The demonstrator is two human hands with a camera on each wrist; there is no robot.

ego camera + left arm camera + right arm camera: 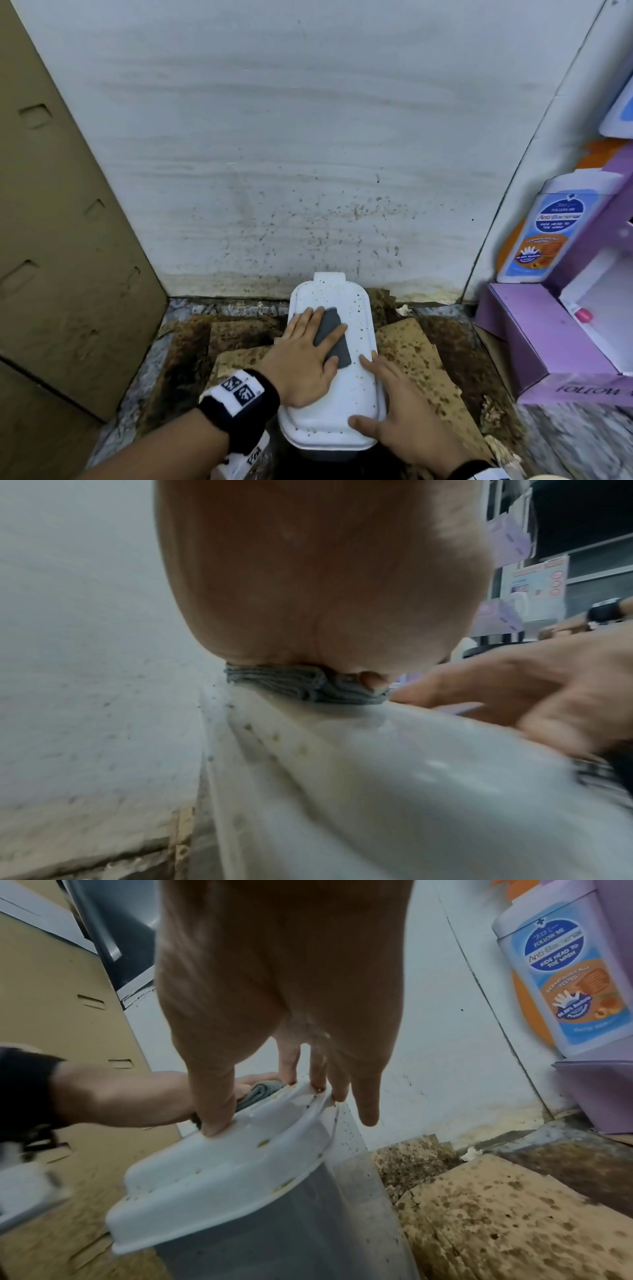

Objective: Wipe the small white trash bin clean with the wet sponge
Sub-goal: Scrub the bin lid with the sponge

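While my left hand (301, 363) lies flat with fingers spread wide, it presses a grey sponge (331, 339) onto the lid of the small white bin (329, 418), which stands low in the centre of the head view on stained brown cardboard (418, 370) below a speckled white wall (308, 137). My right hand (404, 414) rests open on the lid's near right edge, thumb on top and fingers along the rim. Dark specks dot the lid. At the right edge a wash bottle (548, 229) stands on purple boxes (534, 335).
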